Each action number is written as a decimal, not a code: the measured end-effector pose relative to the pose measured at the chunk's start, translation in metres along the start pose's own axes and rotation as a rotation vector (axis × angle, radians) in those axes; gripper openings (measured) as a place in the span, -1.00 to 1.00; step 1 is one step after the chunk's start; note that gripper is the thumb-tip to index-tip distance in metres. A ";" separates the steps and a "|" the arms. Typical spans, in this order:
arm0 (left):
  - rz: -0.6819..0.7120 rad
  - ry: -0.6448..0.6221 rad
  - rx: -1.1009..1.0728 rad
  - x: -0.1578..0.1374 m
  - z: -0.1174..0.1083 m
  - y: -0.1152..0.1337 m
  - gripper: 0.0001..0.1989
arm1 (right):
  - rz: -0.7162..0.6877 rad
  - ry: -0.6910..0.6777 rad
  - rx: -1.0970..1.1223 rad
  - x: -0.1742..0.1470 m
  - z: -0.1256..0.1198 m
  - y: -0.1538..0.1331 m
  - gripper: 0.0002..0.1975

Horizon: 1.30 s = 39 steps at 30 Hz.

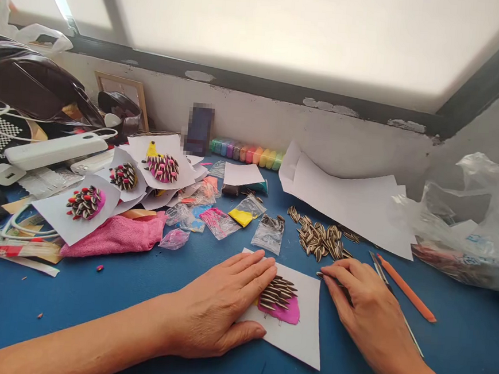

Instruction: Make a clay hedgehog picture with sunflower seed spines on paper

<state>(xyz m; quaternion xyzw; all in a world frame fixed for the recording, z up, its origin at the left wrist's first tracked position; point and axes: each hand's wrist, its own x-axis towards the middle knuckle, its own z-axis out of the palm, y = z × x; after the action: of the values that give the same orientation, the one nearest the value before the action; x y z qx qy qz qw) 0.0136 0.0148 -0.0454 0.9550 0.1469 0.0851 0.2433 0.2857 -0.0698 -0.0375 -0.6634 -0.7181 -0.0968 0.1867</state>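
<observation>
My left hand (227, 303) lies flat on a white paper card (306, 341), its fingers stretched out over the card's left side. On the card is a pink clay shape (291, 312), partly covered with rows of striped sunflower seeds (278, 293). A bit of yellow clay peeks out beside my fingers, the rest hidden under the hand. To the right of the card, my right hand (364, 300) pinches a single sunflower seed (320, 275) between thumb and fingertip. Just beyond it lies a loose pile of sunflower seeds (321, 239).
An orange tool (408, 289) and a slim craft knife (379, 269) lie by my right hand. Finished seed-and-clay cards (170, 172), a pink cloth (118, 237) and small clay bags (243, 212) fill the left and back. White sheets (352, 198) and a plastic bag (479, 228) stand right.
</observation>
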 end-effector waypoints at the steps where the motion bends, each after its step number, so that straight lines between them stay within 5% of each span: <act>1: -0.001 -0.006 -0.002 0.000 0.000 0.000 -0.20 | 0.006 0.010 -0.011 0.001 0.001 0.001 -0.75; 17: -0.034 -0.062 0.015 0.001 -0.004 0.003 -0.24 | 0.093 0.014 -0.069 0.005 -0.010 0.020 -0.73; 28: -0.033 -0.053 0.013 0.000 0.000 0.000 -0.25 | 0.136 -0.133 0.016 0.002 -0.010 0.018 -0.76; 39: -0.026 -0.049 0.026 0.000 0.000 0.001 -0.27 | 0.333 0.043 -0.150 0.004 -0.014 0.039 -0.65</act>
<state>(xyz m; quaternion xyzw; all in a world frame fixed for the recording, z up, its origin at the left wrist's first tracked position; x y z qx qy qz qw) 0.0136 0.0139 -0.0452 0.9578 0.1545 0.0567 0.2355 0.3264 -0.0679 -0.0271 -0.7830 -0.5850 -0.1319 0.1654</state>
